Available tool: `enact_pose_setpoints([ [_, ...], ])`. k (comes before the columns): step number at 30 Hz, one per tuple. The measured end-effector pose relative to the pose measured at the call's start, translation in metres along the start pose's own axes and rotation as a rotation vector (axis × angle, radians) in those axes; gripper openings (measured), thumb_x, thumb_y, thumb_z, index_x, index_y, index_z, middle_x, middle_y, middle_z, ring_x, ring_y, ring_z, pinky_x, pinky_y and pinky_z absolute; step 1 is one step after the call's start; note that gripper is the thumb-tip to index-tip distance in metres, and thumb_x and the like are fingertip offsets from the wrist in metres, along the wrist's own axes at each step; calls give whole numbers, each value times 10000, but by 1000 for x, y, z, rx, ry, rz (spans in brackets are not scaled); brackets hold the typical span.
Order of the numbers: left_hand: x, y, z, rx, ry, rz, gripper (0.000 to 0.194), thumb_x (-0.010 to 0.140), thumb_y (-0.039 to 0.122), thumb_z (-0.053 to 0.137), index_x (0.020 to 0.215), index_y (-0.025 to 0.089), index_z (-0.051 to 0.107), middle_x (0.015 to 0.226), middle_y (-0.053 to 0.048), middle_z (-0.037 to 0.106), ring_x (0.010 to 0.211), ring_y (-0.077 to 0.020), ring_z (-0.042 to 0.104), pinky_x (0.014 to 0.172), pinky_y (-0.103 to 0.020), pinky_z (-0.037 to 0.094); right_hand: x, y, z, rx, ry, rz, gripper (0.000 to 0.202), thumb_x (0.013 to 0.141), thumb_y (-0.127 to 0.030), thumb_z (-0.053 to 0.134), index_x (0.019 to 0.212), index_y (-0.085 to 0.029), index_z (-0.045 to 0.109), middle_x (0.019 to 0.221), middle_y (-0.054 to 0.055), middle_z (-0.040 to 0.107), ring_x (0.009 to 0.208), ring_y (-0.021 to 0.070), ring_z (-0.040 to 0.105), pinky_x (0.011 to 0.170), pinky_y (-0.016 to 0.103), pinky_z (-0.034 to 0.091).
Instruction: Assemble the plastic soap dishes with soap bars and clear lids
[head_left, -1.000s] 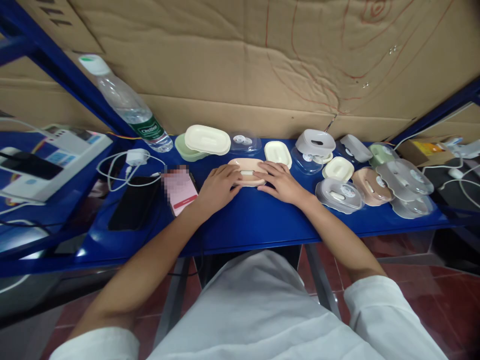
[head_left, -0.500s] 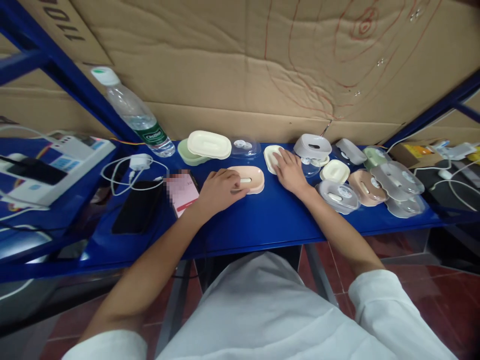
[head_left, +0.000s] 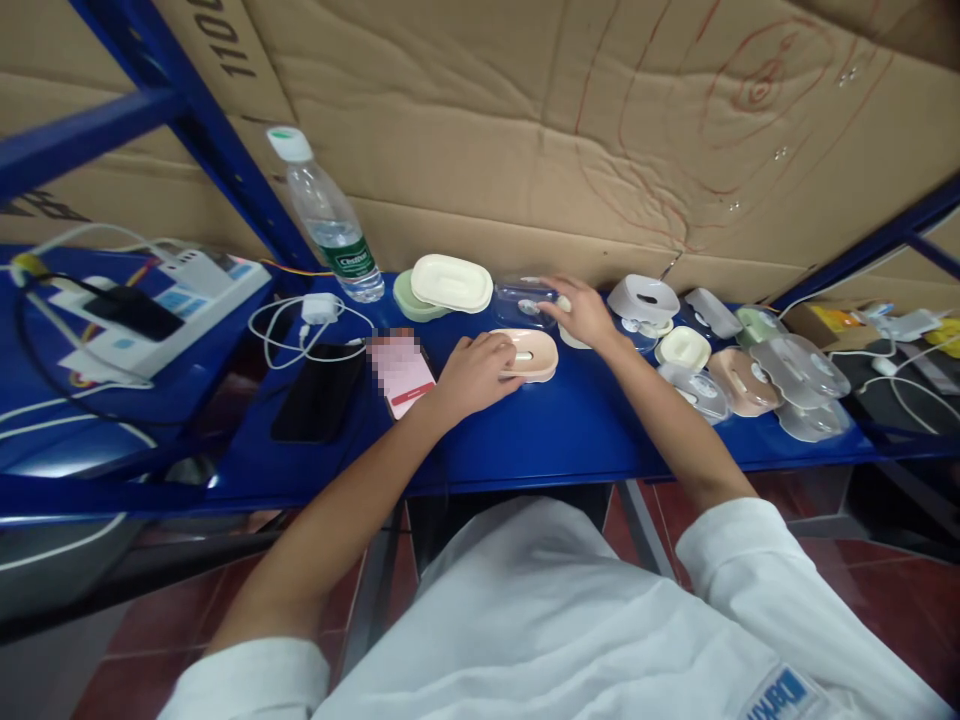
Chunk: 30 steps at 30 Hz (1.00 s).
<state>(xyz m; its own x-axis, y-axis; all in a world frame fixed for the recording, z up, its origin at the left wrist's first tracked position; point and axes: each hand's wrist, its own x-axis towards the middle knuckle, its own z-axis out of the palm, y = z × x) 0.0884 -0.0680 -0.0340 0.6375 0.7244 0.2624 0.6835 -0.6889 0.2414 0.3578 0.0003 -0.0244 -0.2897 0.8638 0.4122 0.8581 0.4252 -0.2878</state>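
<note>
My left hand [head_left: 480,374] is curled over the left end of a peach soap dish [head_left: 541,354] and grips it on the blue shelf. The dish has a pale bar in its slot. Beyond it lies a clear plastic lid [head_left: 517,298] with round stickers. Around that lid's right end my right hand [head_left: 577,310] is spread, thumb and fingers apart; whether they touch it I cannot tell. A cream tray [head_left: 573,337] lies partly hidden under this hand. To the left, a larger cream tray [head_left: 451,284] rests partly on a green dish [head_left: 416,300].
At right stand several soap dishes, among them a grey one [head_left: 643,299] and another peach one [head_left: 744,382], with stacked clear lids [head_left: 801,370]. Leftward are a phone [head_left: 405,375], a black phone [head_left: 315,400], a charger cable [head_left: 277,335] and a water bottle [head_left: 337,235]. Cardboard [head_left: 450,120] stands behind.
My right hand has left the cream tray and moved left to the clear lid. My left hand stays on the peach dish. The camera view has shifted left.
</note>
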Motion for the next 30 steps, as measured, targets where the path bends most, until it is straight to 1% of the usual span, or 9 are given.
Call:
enact_pose_setpoints([
  [2,-1,3,-2,-24,12,-39,338,939,351,814,1195,177,679,1514,-158,632,1328,-370,657,1048,-531,569,-24,5,-12,85,99,-17,564,1056,-587,642,1483,-223,698,1495,136,696,1412,315,644,1236,515,493],
  [4,-2,3,-3,-65,36,-89,537,906,338,855,1355,166,615,1624,-192,513,1432,-391,592,1075,-521,595,-49,5,-18,146,140,-13,605,1033,-654,645,1478,-249,705,1503,130,694,1428,326,638,1246,549,489],
  [7,-3,-1,-1,-148,81,-161,790,851,335,912,1515,203,505,1712,-197,373,1538,-413,500,1081,-512,628,-78,-3,-16,189,113,-7,598,1023,-673,651,1487,-300,699,1556,107,657,1468,328,613,1272,566,472],
  [10,-3,-7,3,-215,103,-174,918,857,365,910,1617,260,406,1771,-179,272,1541,-417,507,1117,-529,617,-90,-13,-5,211,54,-46,569,1043,-625,648,1515,-309,675,1591,106,620,1481,314,603,1273,540,484],
  [12,-2,-10,6,-231,90,-174,916,880,409,890,1636,274,391,1776,-172,279,1551,-420,496,1153,-547,589,-91,-18,2,212,21,-95,550,1069,-580,626,1548,-311,644,1606,114,602,1482,304,601,1265,533,494],
  [17,0,-16,12,-220,70,-195,851,896,455,867,1608,252,448,1685,-171,447,1561,-408,477,1219,-584,516,-91,-23,7,189,-58,-223,655,1040,-586,680,1626,-321,556,1655,132,544,1529,339,545,1272,580,472],
  [21,1,-23,16,-249,75,-163,820,900,473,852,1592,240,478,1656,-172,477,1541,-388,499,1253,-574,477,-93,-22,6,131,-64,-229,598,1070,-517,654,1625,-315,557,1641,138,554,1519,347,552,1254,585,490],
  [25,3,-35,16,-315,71,-99,797,886,442,862,1570,215,524,1635,-168,520,1538,-350,511,1304,-539,418,-93,-23,6,18,-69,-245,574,1082,-504,629,1607,-277,579,1622,151,578,1496,358,572,1234,586,508],
  [30,5,-37,12,-286,41,-142,765,898,408,857,1582,233,563,1662,-143,548,1531,-349,542,1302,-523,428,-93,-23,7,-71,-92,-274,565,1113,-486,564,1623,-246,562,1629,173,568,1525,354,542,1250,581,491],
])
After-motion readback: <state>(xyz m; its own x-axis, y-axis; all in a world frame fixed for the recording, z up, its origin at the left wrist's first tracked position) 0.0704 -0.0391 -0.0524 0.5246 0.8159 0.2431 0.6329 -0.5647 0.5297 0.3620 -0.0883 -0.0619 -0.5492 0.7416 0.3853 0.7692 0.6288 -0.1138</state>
